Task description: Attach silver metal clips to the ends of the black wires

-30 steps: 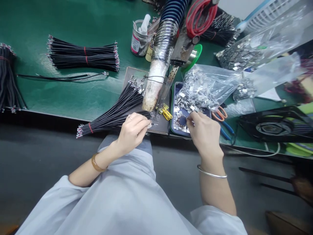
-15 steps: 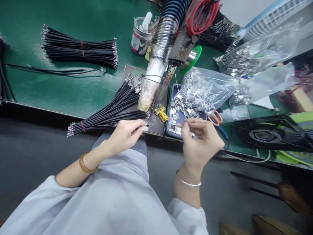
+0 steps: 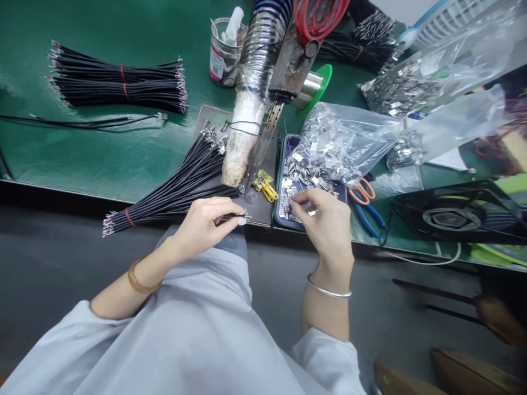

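My left hand (image 3: 214,219) is closed in a pinch on the stripped end of a black cable (image 3: 244,214), just off the table's front edge. Beside it lies a fanned bundle of black cables (image 3: 164,200), tied with a red band, metal plugs on several far ends. Over a dark tray (image 3: 281,220) of small metal USB connectors (image 3: 307,174), my right hand (image 3: 323,216) points down, thumb and forefinger pinched at a connector (image 3: 291,201). Above the brown board (image 3: 263,156) is a soldering iron (image 3: 272,122), beside a white-wrapped hose end (image 3: 242,140).
A yellow clip-like tool (image 3: 267,188) lies between board and tray. Right of the tray are orange-and-blue-handled pliers (image 3: 364,203), a black fan (image 3: 453,216) and bags of connectors (image 3: 341,142). Behind stands a green solder spool (image 3: 321,88); another cable bundle (image 3: 119,82) lies left.
My right hand has let go of the thin solder wire and moved left and down onto the connectors in the tray. My left hand keeps its pinch. The view has shifted slightly.
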`<control>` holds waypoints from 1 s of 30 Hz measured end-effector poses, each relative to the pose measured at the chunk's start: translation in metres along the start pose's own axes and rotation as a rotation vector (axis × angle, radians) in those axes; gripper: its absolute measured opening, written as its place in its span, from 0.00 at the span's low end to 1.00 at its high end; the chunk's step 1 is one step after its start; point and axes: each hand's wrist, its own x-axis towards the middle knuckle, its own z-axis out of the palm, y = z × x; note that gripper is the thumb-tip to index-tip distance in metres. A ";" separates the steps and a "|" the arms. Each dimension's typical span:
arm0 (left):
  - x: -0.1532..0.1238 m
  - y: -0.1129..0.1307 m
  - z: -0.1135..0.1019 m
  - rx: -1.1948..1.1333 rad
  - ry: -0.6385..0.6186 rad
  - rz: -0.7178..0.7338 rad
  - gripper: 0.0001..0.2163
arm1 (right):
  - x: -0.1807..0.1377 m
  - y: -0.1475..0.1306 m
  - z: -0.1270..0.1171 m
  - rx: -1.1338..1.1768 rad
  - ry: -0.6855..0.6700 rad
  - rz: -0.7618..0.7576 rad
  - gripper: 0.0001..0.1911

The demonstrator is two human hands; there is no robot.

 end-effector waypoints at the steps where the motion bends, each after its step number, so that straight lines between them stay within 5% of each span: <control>1: -0.001 -0.001 0.000 0.015 -0.003 0.029 0.07 | 0.003 0.001 0.000 0.004 -0.044 -0.017 0.07; 5: -0.002 -0.001 -0.003 -0.087 -0.090 -0.050 0.10 | 0.012 0.007 -0.005 0.008 -0.173 -0.057 0.07; 11: 0.000 -0.001 -0.009 -0.426 -0.161 -0.364 0.09 | 0.012 0.017 -0.011 -0.109 -0.109 0.000 0.07; 18: -0.003 -0.002 -0.002 -0.454 -0.096 -0.385 0.11 | 0.011 0.016 -0.004 -0.193 -0.101 -0.029 0.07; 23: -0.003 0.001 0.000 -0.465 -0.054 -0.395 0.08 | 0.007 0.012 0.007 -0.274 0.111 -0.025 0.08; 28: -0.001 0.004 0.001 -0.517 -0.011 -0.457 0.08 | -0.012 -0.030 0.019 -0.011 0.585 -0.008 0.08; 30: 0.000 0.006 0.001 -0.535 -0.002 -0.478 0.08 | -0.024 -0.053 0.029 0.157 0.624 -0.040 0.05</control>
